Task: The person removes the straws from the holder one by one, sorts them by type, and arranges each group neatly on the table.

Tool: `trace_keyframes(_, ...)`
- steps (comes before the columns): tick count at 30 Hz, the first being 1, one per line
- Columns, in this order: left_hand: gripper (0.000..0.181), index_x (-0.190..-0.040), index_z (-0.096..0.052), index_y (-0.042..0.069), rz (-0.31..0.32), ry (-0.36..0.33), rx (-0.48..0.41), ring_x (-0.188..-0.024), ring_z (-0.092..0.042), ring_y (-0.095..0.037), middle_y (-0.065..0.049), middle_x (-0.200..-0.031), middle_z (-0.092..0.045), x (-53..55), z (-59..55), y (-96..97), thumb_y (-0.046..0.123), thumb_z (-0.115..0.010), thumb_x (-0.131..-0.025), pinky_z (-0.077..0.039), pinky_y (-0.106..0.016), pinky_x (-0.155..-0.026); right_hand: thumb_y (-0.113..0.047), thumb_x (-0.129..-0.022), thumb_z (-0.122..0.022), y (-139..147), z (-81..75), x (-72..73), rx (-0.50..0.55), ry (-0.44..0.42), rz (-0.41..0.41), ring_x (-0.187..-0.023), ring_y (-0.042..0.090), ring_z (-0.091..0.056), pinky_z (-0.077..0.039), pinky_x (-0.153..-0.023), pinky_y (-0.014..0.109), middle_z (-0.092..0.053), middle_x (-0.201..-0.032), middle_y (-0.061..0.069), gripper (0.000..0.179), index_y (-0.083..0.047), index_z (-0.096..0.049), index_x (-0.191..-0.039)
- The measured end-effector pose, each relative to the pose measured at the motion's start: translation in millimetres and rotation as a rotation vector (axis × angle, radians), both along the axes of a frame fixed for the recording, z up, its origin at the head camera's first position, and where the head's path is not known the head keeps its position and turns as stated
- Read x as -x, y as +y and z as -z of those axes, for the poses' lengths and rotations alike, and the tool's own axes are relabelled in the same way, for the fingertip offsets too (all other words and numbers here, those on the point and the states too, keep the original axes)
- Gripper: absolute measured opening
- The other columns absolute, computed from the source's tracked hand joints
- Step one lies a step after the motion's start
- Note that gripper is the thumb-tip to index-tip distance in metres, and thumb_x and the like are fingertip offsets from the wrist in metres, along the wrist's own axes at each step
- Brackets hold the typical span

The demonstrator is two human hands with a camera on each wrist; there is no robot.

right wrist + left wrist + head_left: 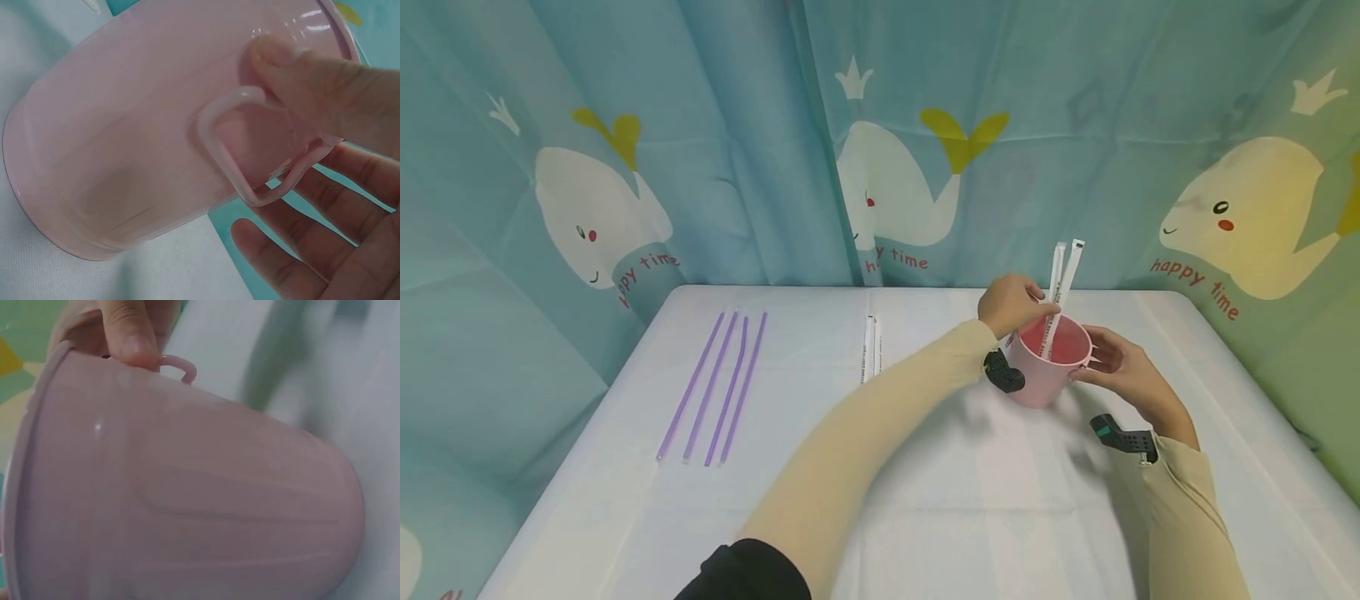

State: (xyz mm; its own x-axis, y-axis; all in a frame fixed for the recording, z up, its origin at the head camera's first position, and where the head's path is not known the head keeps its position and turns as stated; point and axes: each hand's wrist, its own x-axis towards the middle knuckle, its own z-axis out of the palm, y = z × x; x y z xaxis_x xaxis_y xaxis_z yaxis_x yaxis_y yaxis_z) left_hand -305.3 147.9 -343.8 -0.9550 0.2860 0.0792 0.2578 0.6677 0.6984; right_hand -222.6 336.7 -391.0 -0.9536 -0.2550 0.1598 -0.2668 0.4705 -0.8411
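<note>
A pink bucket (1037, 385) with a small side handle (215, 140) stands at the right of the white table. Two slim white paper-wrapped sticks (1070, 271) with dark print lean in it, their tops above the rim. Reaching across, my left hand (1015, 306) pinches a wrapped stick between thumb and fingers over the bucket's opening. My right hand (1123, 367) grips the bucket's right side near the rim; in the right wrist view its thumb (281, 59) presses the wall beside the handle. What the wrappers contain is hidden.
Two more white wrapped sticks (870, 346) lie mid-table, partly covered by the left sleeve (880, 442). Several purple straws (722, 387) lie side by side at the left. A blue-green curtain (760, 167) with whale prints hangs behind the table.
</note>
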Motion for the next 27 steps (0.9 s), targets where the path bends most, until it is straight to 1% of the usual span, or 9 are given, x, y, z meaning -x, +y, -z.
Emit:
trace_keyframes(3,0.031,-0.100,-0.071,0.021,-0.013,0.001,0.024,-0.076,-0.060,-0.001,0.010,-0.094,-0.071,-0.2,1.5,3.7,0.043,-0.073,-0.079,-0.043,-0.013,-0.057,-0.001,-0.079,-0.072,-0.8,-0.2,0.0,0.021,0.007,-0.009,-0.102,-0.014,-0.055,-0.046,-0.082,0.004,-0.052,-0.116,-0.023,0.064,0.007,-0.039,-0.133)
trace_keyframes(6,0.030,-0.098,-0.072,0.022,-0.023,0.015,0.050,-0.075,-0.061,-0.001,0.011,-0.092,-0.071,-0.1,2.8,6.6,0.043,-0.074,-0.078,-0.043,-0.013,-0.056,0.001,-0.079,-0.072,-1.3,-0.4,0.1,0.028,0.011,-0.010,-0.101,-0.013,-0.055,-0.047,-0.081,0.004,-0.052,-0.115,-0.023,0.064,0.008,-0.039,-0.133)
trace_keyframes(9,0.025,-0.095,-0.073,0.021,-0.019,0.028,0.065,-0.074,-0.061,0.000,0.011,-0.088,-0.071,-0.2,3.0,7.4,0.040,-0.074,-0.078,-0.042,-0.013,-0.056,-0.001,-0.079,-0.073,-1.3,-0.3,0.2,0.013,0.006,0.000,-0.102,-0.014,-0.054,-0.046,-0.081,0.003,-0.051,-0.117,-0.021,0.065,0.007,-0.039,-0.134)
trace_keyframes(12,0.020,-0.093,-0.074,0.021,-0.009,0.034,0.083,-0.074,-0.061,0.000,0.011,-0.086,-0.071,-1.3,0.8,5.3,0.037,-0.073,-0.080,-0.043,-0.013,-0.055,-0.003,-0.079,-0.073,-0.8,0.2,0.6,-0.002,-0.001,0.005,-0.101,-0.015,-0.053,-0.046,-0.081,0.003,-0.051,-0.118,-0.019,0.066,0.006,-0.039,-0.135)
trace_keyframes(17,0.019,-0.094,-0.075,0.022,0.003,0.034,0.087,-0.075,-0.062,-0.001,0.011,-0.089,-0.072,-2.9,-4.1,-0.9,0.036,-0.071,-0.082,-0.043,-0.013,-0.056,-0.003,-0.079,-0.073,0.2,0.6,1.0,0.008,0.006,-0.001,-0.100,-0.015,-0.054,-0.047,-0.081,0.004,-0.052,-0.118,-0.019,0.065,0.007,-0.039,-0.134)
trace_keyframes(23,0.019,-0.098,-0.075,0.020,0.012,0.019,0.054,-0.075,-0.062,-0.001,0.010,-0.094,-0.073,-2.3,-4.6,-4.7,0.032,-0.070,-0.084,-0.043,-0.012,-0.056,-0.001,-0.079,-0.073,-0.1,-0.3,0.8,0.029,0.009,-0.012,-0.101,-0.012,-0.056,-0.048,-0.081,0.005,-0.052,-0.117,-0.022,0.065,0.006,-0.040,-0.134)
trace_keyframes(27,0.021,-0.101,-0.074,0.018,0.013,0.016,0.052,-0.078,-0.063,-0.002,0.008,-0.098,-0.073,-2.7,-5.6,-6.7,0.031,-0.068,-0.086,-0.044,-0.012,-0.056,0.000,-0.079,-0.072,0.0,-0.5,1.1,0.037,0.005,-0.018,-0.101,-0.012,-0.057,-0.048,-0.081,0.006,-0.052,-0.117,-0.022,0.064,0.006,-0.040,-0.134)
